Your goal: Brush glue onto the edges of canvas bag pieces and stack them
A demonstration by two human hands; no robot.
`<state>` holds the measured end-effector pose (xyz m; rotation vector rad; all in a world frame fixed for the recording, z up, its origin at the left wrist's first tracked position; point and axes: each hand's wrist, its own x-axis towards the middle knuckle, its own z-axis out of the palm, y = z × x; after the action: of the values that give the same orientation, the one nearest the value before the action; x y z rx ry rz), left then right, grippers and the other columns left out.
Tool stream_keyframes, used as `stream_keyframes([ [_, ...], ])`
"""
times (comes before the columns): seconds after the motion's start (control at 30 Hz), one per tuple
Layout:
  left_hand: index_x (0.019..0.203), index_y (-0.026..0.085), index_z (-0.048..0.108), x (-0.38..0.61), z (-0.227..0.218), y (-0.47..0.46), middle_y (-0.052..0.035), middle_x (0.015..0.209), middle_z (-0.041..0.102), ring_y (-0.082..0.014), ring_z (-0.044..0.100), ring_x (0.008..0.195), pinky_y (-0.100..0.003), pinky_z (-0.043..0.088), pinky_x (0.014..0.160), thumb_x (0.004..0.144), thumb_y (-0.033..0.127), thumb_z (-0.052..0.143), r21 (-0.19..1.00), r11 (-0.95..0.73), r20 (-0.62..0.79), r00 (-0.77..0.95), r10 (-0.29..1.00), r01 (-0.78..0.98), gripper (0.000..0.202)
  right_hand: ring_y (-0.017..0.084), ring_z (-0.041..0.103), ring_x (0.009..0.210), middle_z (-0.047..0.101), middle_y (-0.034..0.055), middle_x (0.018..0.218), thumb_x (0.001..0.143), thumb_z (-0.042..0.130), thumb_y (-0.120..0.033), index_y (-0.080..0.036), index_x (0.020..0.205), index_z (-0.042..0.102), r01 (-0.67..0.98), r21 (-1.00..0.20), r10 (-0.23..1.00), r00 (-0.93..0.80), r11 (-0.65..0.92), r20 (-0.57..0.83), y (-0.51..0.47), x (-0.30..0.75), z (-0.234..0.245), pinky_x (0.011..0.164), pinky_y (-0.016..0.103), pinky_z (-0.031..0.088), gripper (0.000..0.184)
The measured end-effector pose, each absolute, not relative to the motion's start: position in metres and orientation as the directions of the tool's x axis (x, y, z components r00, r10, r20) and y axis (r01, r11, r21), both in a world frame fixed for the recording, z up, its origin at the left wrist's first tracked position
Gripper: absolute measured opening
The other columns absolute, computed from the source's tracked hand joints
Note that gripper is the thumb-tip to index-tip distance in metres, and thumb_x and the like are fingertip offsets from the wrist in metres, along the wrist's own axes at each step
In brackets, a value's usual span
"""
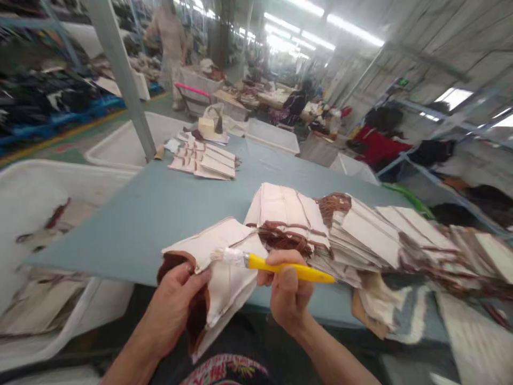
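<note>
My left hand (176, 294) grips the brown edge of a cream fabric piece (230, 283), which sticks out past the table's near edge toward me. Brown lining shows along its open side. In my right hand (290, 289) is a paintbrush (296, 268) with a yellow handle and pale, whitish bristles. The bristles lie against the cream face of the piece, or just over it; I cannot tell which. Just beyond my right hand sits a stack of similar cream pieces (286, 206) with brown edging.
More stacked cream pieces (364, 230) run along the right of the blue-grey table (132, 214). A smaller group (204, 158) lies at the far left. White bins (76, 174) stand left, near a metal post (120, 69). Another person (170, 48) stands in the background.
</note>
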<state>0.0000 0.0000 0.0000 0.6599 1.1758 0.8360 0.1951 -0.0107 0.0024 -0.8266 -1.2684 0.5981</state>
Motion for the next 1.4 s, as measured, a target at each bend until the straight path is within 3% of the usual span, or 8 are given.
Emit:
stream_keyframes([
  [0.17, 0.059, 0.023, 0.058, -0.010, 0.020, 0.007, 0.0035, 0.056, 0.057, -0.0165, 0.056, 0.057, -0.026, 0.048, 0.055, 0.075, 0.052, 0.073, 0.961, 0.203, -0.205, -0.012, 0.979, 0.190, 0.036, 0.011, 0.051, 0.043, 0.058, -0.0065, 0.059, 0.114, 0.048, -0.037, -0.024, 0.099, 0.066, 0.077, -0.819, 0.806, 0.146, 0.568, 0.573, -0.005, 0.198, 0.023, 0.044, 0.020, 0.040, 0.027],
  [0.3, 0.060, 0.023, 0.061, -0.011, 0.021, 0.006, 0.0040, 0.055, 0.056, -0.0147, 0.052, 0.052, -0.025, 0.044, 0.051, 0.088, 0.048, 0.058, 0.903, -0.038, 0.047, -0.011, 0.999, 0.427, 0.038, 0.013, 0.058, 0.052, 0.069, -0.0025, 0.069, 0.110, 0.055, -0.029, -0.024, 0.103, 0.067, 0.336, -0.451, 0.522, -0.163, 0.827, 0.837, 0.007, 0.197, 0.045, 0.054, 0.026, 0.046, 0.015],
  [0.43, 0.062, 0.025, 0.057, -0.008, 0.017, 0.002, 0.0046, 0.055, 0.057, -0.0144, 0.054, 0.050, -0.025, 0.043, 0.049, 0.092, 0.041, 0.054, 0.854, -0.203, 0.206, 0.048, 0.977, 0.479, 0.035, 0.012, 0.044, 0.051, 0.057, -0.0050, 0.060, 0.109, 0.057, -0.025, -0.020, 0.089, 0.065, 0.462, -0.067, 0.335, -0.528, 0.884, 0.780, 0.011, 0.188, 0.051, 0.050, 0.030, 0.030, 0.022],
  [0.63, 0.061, 0.027, 0.051, -0.004, 0.019, -0.004, 0.0052, 0.055, 0.055, -0.0136, 0.053, 0.047, -0.025, 0.043, 0.049, 0.095, 0.034, 0.049, 0.833, -0.259, 0.249, 0.088, 0.965, 0.489, 0.035, 0.014, 0.036, 0.056, 0.042, -0.0051, 0.060, 0.105, 0.066, -0.026, -0.019, 0.078, 0.067, 0.438, 0.069, 0.257, -0.640, 0.896, 0.724, -0.007, 0.184, 0.044, 0.053, 0.035, 0.020, 0.027],
  [0.87, 0.067, 0.026, 0.057, -0.001, 0.022, -0.005, 0.0026, 0.058, 0.063, -0.0157, 0.061, 0.051, -0.026, 0.046, 0.051, 0.096, 0.038, 0.046, 0.799, -0.218, 0.201, 0.093, 0.975, 0.560, 0.033, 0.013, 0.036, 0.055, 0.044, -0.0059, 0.060, 0.100, 0.074, -0.027, -0.018, 0.083, 0.070, 0.512, 0.018, 0.327, -0.575, 0.859, 0.749, -0.022, 0.187, 0.047, 0.053, 0.034, 0.022, 0.020],
  [1.03, 0.064, 0.028, 0.050, 0.008, 0.028, -0.006, 0.0050, 0.052, 0.057, -0.0147, 0.053, 0.044, -0.026, 0.040, 0.045, 0.092, 0.035, 0.048, 0.812, -0.245, 0.194, 0.151, 0.969, 0.530, 0.029, 0.011, 0.038, 0.049, 0.042, -0.0072, 0.055, 0.104, 0.063, -0.021, -0.020, 0.077, 0.064, 0.472, 0.005, 0.284, -0.538, 0.882, 0.794, -0.018, 0.186, 0.045, 0.047, 0.032, 0.025, 0.028],
  [1.2, 0.063, 0.026, 0.054, 0.011, 0.026, -0.002, 0.0014, 0.060, 0.064, -0.0154, 0.058, 0.053, -0.026, 0.044, 0.052, 0.095, 0.035, 0.049, 0.808, -0.296, 0.268, 0.131, 0.955, 0.509, 0.034, 0.011, 0.056, 0.053, 0.067, -0.0024, 0.067, 0.110, 0.051, -0.023, -0.022, 0.098, 0.065, 0.374, -0.396, 0.507, -0.271, 0.839, 0.818, -0.018, 0.198, 0.043, 0.055, 0.025, 0.047, 0.019],
  [1.4, 0.068, 0.023, 0.064, 0.005, 0.018, -0.003, 0.0008, 0.065, 0.068, -0.0163, 0.064, 0.059, -0.024, 0.050, 0.056, 0.095, 0.040, 0.050, 0.858, -0.220, 0.188, 0.115, 0.975, 0.464, 0.036, 0.009, 0.047, 0.042, 0.054, -0.0085, 0.055, 0.114, 0.049, -0.036, -0.023, 0.097, 0.064, 0.150, -0.839, 0.788, 0.290, 0.523, 0.544, -0.033, 0.199, 0.043, 0.043, 0.018, 0.040, 0.026],
])
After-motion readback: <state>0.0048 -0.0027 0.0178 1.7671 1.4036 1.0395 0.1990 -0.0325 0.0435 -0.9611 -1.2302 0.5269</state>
